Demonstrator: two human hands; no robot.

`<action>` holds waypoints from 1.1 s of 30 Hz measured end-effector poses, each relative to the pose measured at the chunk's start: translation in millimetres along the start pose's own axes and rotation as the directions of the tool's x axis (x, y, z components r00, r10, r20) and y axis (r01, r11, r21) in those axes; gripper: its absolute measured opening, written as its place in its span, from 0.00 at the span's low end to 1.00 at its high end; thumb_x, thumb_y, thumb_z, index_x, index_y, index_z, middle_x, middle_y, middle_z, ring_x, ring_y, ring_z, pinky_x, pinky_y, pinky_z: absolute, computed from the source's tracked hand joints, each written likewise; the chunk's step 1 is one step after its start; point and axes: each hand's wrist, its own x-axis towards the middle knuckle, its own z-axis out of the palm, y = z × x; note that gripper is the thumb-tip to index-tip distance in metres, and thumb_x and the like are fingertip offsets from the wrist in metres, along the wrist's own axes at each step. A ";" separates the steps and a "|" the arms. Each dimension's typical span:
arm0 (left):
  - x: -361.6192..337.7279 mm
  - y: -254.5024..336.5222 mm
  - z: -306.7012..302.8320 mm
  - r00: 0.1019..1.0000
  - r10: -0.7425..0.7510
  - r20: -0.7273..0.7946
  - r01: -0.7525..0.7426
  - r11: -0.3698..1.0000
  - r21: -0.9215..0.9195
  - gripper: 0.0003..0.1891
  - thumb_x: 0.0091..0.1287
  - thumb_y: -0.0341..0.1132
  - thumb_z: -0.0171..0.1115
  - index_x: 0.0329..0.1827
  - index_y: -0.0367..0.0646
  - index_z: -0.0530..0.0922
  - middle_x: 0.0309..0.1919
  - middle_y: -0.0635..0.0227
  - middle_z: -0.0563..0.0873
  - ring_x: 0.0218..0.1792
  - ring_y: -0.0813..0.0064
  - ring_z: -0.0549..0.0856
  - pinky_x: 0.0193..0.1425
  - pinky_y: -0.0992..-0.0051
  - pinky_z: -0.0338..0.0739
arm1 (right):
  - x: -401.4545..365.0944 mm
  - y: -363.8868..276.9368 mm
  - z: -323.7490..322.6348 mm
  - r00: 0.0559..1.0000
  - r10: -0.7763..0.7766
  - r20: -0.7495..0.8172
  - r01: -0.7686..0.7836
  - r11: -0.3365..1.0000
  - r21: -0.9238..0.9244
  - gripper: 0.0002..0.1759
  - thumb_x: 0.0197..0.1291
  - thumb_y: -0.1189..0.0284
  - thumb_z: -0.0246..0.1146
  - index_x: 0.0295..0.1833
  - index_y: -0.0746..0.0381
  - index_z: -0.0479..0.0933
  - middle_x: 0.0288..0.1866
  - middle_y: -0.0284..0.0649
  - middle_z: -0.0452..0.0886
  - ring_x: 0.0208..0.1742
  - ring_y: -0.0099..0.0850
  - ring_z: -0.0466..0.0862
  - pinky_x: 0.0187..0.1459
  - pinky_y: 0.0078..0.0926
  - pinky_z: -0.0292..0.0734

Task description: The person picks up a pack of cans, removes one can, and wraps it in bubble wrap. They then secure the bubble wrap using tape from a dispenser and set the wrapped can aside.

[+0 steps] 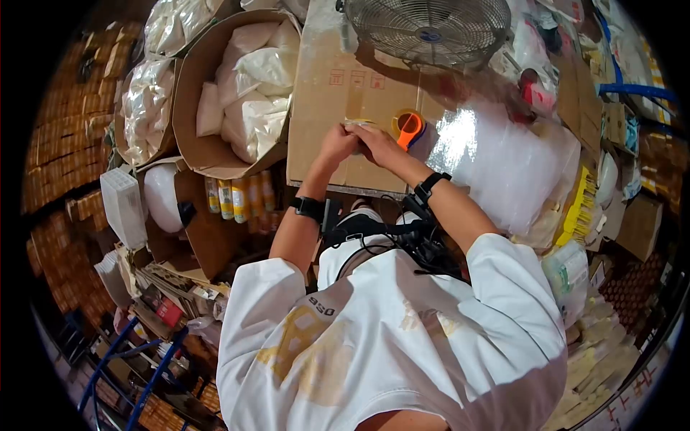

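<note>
My left hand (339, 142) and my right hand (378, 146) meet above a large cardboard box (327, 108), fingers curled together. Both are closed at the fingertips around something small. A thin yellowish edge shows just beyond the fingers, but the hands hide the rest, so its kind cannot be told. Right of my right hand lies an orange tape dispenser (410, 131) with a roll of tape beside or in it; it is apart from my fingers.
A metal fan (430, 32) stands at the far edge of the box. Clear plastic bags (496, 165) are piled to the right. At the left, an open carton (185, 115) holds white packets (255, 82). Yellow-labelled bottles (238, 197) stand below it.
</note>
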 end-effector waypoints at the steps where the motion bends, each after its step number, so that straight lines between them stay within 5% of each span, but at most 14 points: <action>1: 5.0 -7.8 4.0 0.996 0.036 -0.080 -0.032 0.998 0.049 0.08 0.69 0.33 0.63 0.43 0.37 0.79 0.27 0.69 0.82 0.26 0.81 0.80 0.28 0.76 0.74 | 0.8 3.3 1.4 0.997 -0.063 -0.044 0.063 0.998 -0.012 0.23 0.57 0.83 0.68 0.58 0.58 0.74 0.50 0.51 0.85 0.52 0.57 0.85 0.50 0.48 0.81; 2: 8.9 -16.3 6.5 0.985 0.075 -0.156 -0.059 0.993 0.101 0.10 0.67 0.34 0.66 0.44 0.37 0.80 0.27 0.68 0.84 0.26 0.80 0.81 0.29 0.75 0.76 | -0.4 6.9 1.3 0.996 -0.080 -0.041 0.080 0.997 -0.017 0.21 0.57 0.84 0.68 0.56 0.60 0.75 0.48 0.50 0.85 0.49 0.55 0.85 0.49 0.46 0.81; 5: -0.5 19.6 -14.8 0.958 -0.092 0.271 0.106 0.994 -0.037 0.16 0.68 0.30 0.65 0.56 0.39 0.75 0.31 0.68 0.83 0.30 0.77 0.83 0.31 0.74 0.78 | -1.4 7.0 -10.4 0.998 -0.059 -0.016 0.059 0.998 -0.014 0.16 0.57 0.84 0.68 0.50 0.63 0.77 0.43 0.49 0.84 0.44 0.53 0.85 0.47 0.43 0.81; 9: -28.9 20.8 -14.0 0.976 -0.045 0.212 0.159 0.816 -0.556 0.20 0.73 0.28 0.68 0.64 0.44 0.72 0.23 0.75 0.77 0.25 0.82 0.78 0.28 0.79 0.72 | -0.5 6.6 -14.9 0.997 0.074 0.027 -0.075 0.996 0.041 0.09 0.60 0.76 0.69 0.44 0.64 0.77 0.40 0.50 0.85 0.44 0.53 0.85 0.47 0.45 0.80; 12: -36.1 -5.7 -10.0 0.983 0.137 0.118 -0.115 0.978 -0.176 0.23 0.74 0.30 0.71 0.67 0.45 0.72 0.20 0.79 0.75 0.21 0.87 0.73 0.25 0.81 0.64 | 7.8 -0.3 -17.8 0.988 0.156 -0.005 -0.155 0.984 0.083 0.10 0.64 0.69 0.69 0.39 0.64 0.78 0.36 0.49 0.85 0.40 0.51 0.86 0.43 0.44 0.80; 17: -28.2 -65.7 32.8 0.863 0.340 -0.374 -0.381 0.924 -0.040 0.13 0.74 0.30 0.71 0.60 0.41 0.88 0.20 0.84 0.66 0.23 0.90 0.63 0.25 0.80 0.56 | 9.1 -1.1 -3.9 0.961 0.251 -0.117 -0.251 0.968 0.015 0.12 0.64 0.66 0.70 0.40 0.63 0.79 0.32 0.47 0.86 0.34 0.52 0.86 0.37 0.45 0.80; 23: -21.4 -62.2 43.4 0.793 0.352 -0.497 -0.414 0.910 -0.015 0.11 0.72 0.31 0.74 0.55 0.41 0.91 0.25 0.79 0.72 0.23 0.87 0.65 0.26 0.78 0.60 | 15.3 -16.1 0.9 0.821 0.415 -0.392 -0.414 0.906 0.092 0.16 0.60 0.65 0.75 0.41 0.61 0.76 0.22 0.39 0.79 0.25 0.33 0.82 0.30 0.35 0.76; 26: -9.8 -74.6 37.4 0.661 0.566 -0.493 -0.493 0.823 0.284 0.19 0.73 0.37 0.75 0.63 0.39 0.86 0.41 0.71 0.79 0.28 0.82 0.73 0.31 0.77 0.68 | 21.2 7.6 -8.4 0.791 0.578 -0.201 -0.568 0.816 0.111 0.21 0.54 0.60 0.79 0.40 0.59 0.76 0.27 0.43 0.83 0.32 0.41 0.87 0.36 0.40 0.80; 29: -5.7 -79.5 74.2 0.632 0.173 -0.755 -0.175 0.981 0.078 0.33 0.75 0.51 0.71 0.78 0.49 0.71 0.61 0.61 0.78 0.37 0.72 0.84 0.38 0.73 0.80 | 23.6 23.6 -11.4 0.763 0.637 -0.110 -0.623 0.770 0.136 0.21 0.56 0.58 0.79 0.40 0.59 0.77 0.29 0.42 0.85 0.33 0.40 0.88 0.36 0.38 0.81; 30: -19.5 -56.3 79.8 0.767 -0.061 -0.639 -0.123 0.963 -0.241 0.35 0.76 0.53 0.68 0.80 0.52 0.66 0.64 0.60 0.77 0.40 0.70 0.85 0.39 0.71 0.81 | 24.1 22.8 -12.6 0.762 0.640 -0.099 -0.628 0.768 0.130 0.21 0.57 0.58 0.79 0.40 0.59 0.77 0.30 0.42 0.85 0.33 0.39 0.88 0.36 0.38 0.81; 32: -54.7 17.0 78.3 0.914 -0.364 -0.177 0.119 0.660 -0.742 0.38 0.79 0.57 0.62 0.85 0.59 0.54 0.68 0.58 0.76 0.46 0.65 0.86 0.42 0.68 0.85 | 24.3 16.2 -12.4 0.757 0.648 -0.077 -0.634 0.758 0.153 0.21 0.58 0.59 0.79 0.39 0.60 0.76 0.28 0.39 0.82 0.30 0.34 0.85 0.35 0.36 0.80; 33: -45.1 2.1 80.9 0.914 -0.362 -0.181 0.114 0.658 -0.744 0.39 0.80 0.61 0.58 0.85 0.59 0.53 0.69 0.58 0.76 0.57 0.64 0.86 0.45 0.64 0.89 | 21.2 20.2 -8.2 0.740 0.671 -0.052 -0.651 0.734 0.195 0.20 0.60 0.60 0.78 0.39 0.60 0.75 0.27 0.37 0.81 0.29 0.31 0.84 0.34 0.35 0.80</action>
